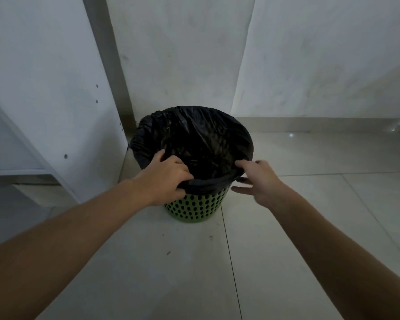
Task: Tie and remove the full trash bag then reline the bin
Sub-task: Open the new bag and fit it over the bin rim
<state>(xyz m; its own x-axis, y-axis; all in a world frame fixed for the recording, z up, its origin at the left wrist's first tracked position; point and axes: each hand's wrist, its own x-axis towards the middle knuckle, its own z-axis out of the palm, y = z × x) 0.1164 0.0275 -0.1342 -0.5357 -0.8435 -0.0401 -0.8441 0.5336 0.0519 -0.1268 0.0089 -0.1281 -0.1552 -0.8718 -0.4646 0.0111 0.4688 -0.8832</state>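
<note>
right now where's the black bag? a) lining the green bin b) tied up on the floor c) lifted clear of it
a: the black bag hangs inside the green bin, its edge folded over the rim where the left hand grips it.

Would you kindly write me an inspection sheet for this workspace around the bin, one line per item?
Surface: pale tiled floor, with a few dark specks.
Job's things: green perforated bin upright on the floor; black bag lines it, folded over the rim, open and not tied.
Clutter: shiny object by the skirting at far right, too small to identify.
Hands: left hand grips the bag's near rim; right hand is at the rim, blurred, grip unclear.
Cables: nothing seen.
Surroundings: white cabinet panel left of the bin; white wall behind.
</note>
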